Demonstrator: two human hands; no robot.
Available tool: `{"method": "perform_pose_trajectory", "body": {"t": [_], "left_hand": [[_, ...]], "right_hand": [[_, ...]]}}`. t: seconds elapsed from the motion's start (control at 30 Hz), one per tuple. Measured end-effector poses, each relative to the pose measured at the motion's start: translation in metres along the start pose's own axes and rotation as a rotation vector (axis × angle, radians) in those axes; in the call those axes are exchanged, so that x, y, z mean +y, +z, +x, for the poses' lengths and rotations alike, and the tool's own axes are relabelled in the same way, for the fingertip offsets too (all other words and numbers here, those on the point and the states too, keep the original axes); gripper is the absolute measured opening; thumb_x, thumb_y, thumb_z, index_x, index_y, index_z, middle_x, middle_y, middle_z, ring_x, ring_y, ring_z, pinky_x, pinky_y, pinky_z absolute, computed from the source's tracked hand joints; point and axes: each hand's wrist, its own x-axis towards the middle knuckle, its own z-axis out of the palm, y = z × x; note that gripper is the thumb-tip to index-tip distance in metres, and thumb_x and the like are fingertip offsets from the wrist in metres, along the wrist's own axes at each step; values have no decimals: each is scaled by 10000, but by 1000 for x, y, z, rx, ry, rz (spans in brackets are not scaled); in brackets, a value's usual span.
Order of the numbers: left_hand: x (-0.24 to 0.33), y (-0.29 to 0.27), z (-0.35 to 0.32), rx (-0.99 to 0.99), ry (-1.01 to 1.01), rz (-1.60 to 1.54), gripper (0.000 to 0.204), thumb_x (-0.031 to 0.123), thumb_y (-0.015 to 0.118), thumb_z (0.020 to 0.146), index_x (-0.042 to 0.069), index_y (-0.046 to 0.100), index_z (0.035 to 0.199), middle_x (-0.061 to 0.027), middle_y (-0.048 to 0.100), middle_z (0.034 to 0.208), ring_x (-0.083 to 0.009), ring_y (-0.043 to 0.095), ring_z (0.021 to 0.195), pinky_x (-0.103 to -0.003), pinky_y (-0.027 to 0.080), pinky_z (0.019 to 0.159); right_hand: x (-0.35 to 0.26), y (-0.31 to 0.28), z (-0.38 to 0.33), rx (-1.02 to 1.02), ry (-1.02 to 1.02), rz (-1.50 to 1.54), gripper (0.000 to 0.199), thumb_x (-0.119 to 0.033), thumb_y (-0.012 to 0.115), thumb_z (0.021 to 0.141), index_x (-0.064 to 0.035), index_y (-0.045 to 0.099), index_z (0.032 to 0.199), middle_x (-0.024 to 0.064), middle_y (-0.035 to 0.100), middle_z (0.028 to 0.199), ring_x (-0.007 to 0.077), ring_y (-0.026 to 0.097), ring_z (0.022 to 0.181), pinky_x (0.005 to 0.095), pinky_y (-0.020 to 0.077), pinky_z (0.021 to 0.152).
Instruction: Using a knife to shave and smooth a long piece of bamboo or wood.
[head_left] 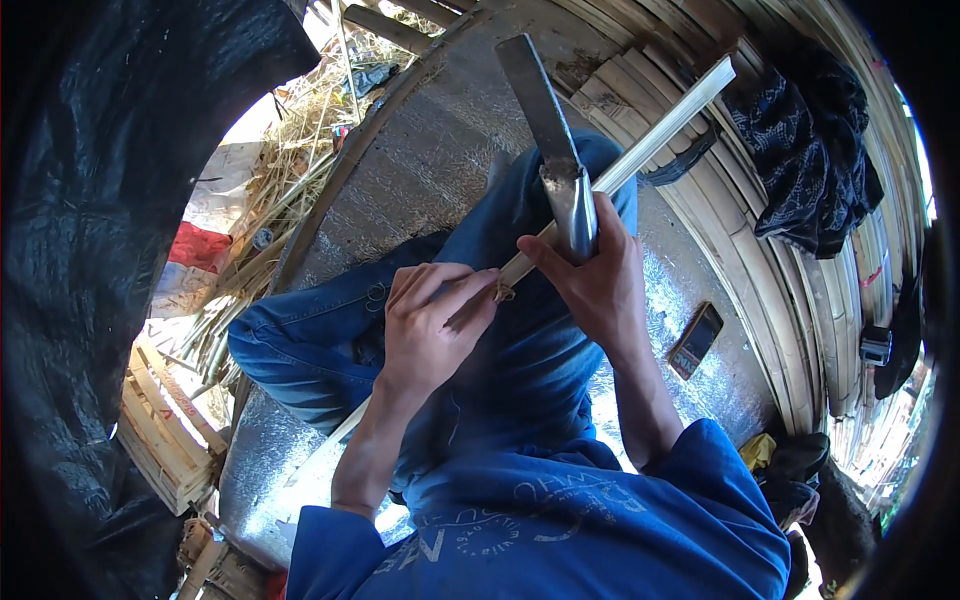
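Observation:
A long pale bamboo strip [670, 125] runs slantwise across my lap, from the upper right down toward the lower left. My right hand [605, 285] is closed around the shiny metal handle of a knife [537, 105], its long dark blade pointing up and away from me. The handle lies across the strip, with my right thumb close to both. My left hand [435, 325] pinches the strip between thumb and fingers, a little below the knife handle. At those fingertips a small curled shaving [505, 291] clings to the strip.
I sit cross-legged on a worn grey sheet [400, 180]. Stacked bamboo slats [740, 220] curve along the right, with dark patterned cloth [810, 150] on them. A phone [696, 340] lies by my right forearm. Straw [290, 165], a wooden crate [165, 430] and black sheeting [110, 230] are leftward.

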Motion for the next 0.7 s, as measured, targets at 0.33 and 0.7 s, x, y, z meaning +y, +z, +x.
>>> {"method": "perform_pose_trajectory", "body": {"t": [0.33, 0.7], "left_hand": [[-15, 16, -5, 161, 263, 123, 206, 65, 775, 688, 111, 695, 871, 32, 606, 837, -120, 595, 703, -304, 419, 697], [-25, 14, -3, 148, 226, 101, 194, 15, 755, 685, 112, 704, 845, 36, 667, 881, -163, 587, 754, -325, 465, 768]], "right_hand": [[1, 4, -2, 16, 9, 38, 421, -230, 784, 765, -9, 539, 1026, 146, 656, 710, 247, 683, 662, 354, 495, 571], [-13, 10, -2, 89, 83, -75, 333, -167, 761, 757, -8, 564, 975, 134, 670, 742, 256, 686, 712, 359, 504, 647]]}}
